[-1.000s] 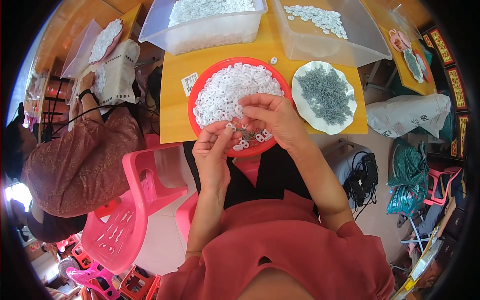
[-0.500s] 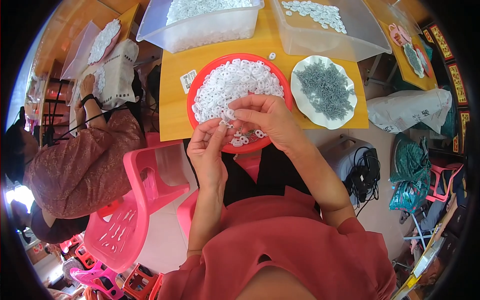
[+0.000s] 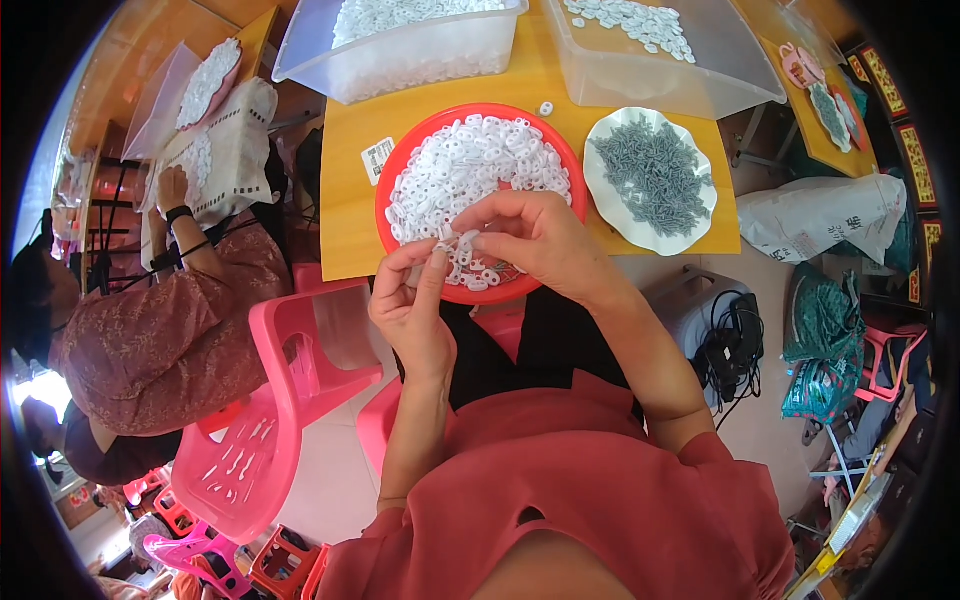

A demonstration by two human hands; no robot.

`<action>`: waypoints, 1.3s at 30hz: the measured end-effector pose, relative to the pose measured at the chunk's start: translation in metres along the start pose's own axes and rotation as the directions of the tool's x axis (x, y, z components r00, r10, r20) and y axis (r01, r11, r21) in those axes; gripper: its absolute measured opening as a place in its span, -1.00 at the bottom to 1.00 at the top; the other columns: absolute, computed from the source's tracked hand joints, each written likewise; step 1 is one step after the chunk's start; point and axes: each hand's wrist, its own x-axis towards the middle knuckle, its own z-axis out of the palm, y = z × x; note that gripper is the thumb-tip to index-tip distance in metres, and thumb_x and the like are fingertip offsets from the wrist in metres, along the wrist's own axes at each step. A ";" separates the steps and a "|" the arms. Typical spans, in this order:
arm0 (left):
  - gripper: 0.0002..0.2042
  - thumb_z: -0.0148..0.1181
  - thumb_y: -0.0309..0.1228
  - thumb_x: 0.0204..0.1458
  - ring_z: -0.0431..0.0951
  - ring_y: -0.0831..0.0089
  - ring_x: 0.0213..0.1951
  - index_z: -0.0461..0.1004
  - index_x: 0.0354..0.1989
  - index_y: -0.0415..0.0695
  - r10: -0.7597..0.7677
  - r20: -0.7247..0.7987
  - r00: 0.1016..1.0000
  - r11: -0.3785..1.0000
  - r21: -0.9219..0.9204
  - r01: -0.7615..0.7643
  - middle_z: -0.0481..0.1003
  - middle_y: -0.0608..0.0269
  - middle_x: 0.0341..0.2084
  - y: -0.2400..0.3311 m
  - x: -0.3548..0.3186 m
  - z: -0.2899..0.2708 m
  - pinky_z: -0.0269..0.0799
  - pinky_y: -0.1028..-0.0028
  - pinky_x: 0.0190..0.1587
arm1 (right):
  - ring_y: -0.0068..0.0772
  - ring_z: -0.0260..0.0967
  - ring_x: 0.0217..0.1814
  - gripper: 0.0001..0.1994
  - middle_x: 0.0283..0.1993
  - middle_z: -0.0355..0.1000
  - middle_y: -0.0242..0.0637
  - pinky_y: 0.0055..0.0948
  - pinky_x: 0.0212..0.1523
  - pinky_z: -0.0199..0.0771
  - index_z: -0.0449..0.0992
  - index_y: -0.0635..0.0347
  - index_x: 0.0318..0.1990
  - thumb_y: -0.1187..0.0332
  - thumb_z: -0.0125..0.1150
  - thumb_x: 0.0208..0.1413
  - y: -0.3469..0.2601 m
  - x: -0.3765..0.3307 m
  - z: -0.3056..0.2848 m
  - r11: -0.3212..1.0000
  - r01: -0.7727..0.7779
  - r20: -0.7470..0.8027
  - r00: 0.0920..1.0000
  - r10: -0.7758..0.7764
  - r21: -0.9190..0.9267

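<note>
Small white piece btwn fingertips — mostly hidden, shape unclear; clear bins cut off at top.

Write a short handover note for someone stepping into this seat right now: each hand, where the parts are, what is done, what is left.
Left hand and right hand meet over the near rim of the red plate, pinching a small white ring between their fingertips.
The plate is heaped with white rings; the white plate to its right holds grey pins.
Done: cannot tell how many are finished; two clear bins behind hold white parts.
Left: the heap on the red plate.
</note>
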 end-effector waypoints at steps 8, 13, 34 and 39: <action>-0.82 0.31 -0.63 0.20 0.62 0.58 -0.18 0.58 -0.04 -0.28 -0.061 0.001 0.998 0.997 -0.038 0.061 0.64 0.24 -0.20 0.001 -0.005 0.009 0.54 0.57 -0.08 | -0.64 0.52 -0.22 -0.78 -0.19 0.62 -0.36 -0.59 -0.17 0.57 0.66 0.33 -0.01 0.50 0.39 0.21 0.004 0.001 0.004 0.976 -0.053 -0.139 0.987 0.084 0.211; -0.84 0.26 -0.58 0.25 0.64 0.55 -0.19 0.56 -0.03 -0.27 -0.143 -0.031 0.989 0.982 -0.130 0.138 0.64 0.21 -0.19 0.004 -0.005 0.009 0.62 0.55 -0.11 | -0.69 0.52 -0.29 -0.76 -0.24 0.65 -0.35 -0.67 -0.27 0.54 0.68 0.34 0.00 0.49 0.42 0.18 0.001 -0.002 0.010 0.951 -0.060 -0.080 0.993 0.088 0.305; -0.85 0.26 -0.59 0.25 0.72 0.39 -0.16 0.57 -0.04 -0.30 -0.130 -0.026 0.991 0.991 -0.037 0.129 0.66 0.14 -0.21 0.005 -0.003 0.006 0.66 0.53 -0.13 | -0.64 0.53 -0.12 -0.77 -0.14 0.62 -0.37 -0.60 -0.09 0.55 0.68 0.32 0.01 0.45 0.38 0.22 -0.004 -0.007 0.010 0.985 0.008 -0.105 0.994 0.010 0.170; -0.86 0.27 -0.60 0.25 0.72 0.41 -0.17 0.57 -0.05 -0.31 -0.104 -0.040 0.994 0.995 -0.003 0.104 0.66 0.14 -0.21 0.006 -0.005 0.007 0.65 0.54 -0.14 | -0.63 0.55 -0.06 -0.78 -0.11 0.63 -0.35 -0.60 -0.03 0.56 0.68 0.34 0.00 0.48 0.36 0.24 -0.005 -0.008 0.012 0.996 0.024 -0.119 0.993 -0.013 0.088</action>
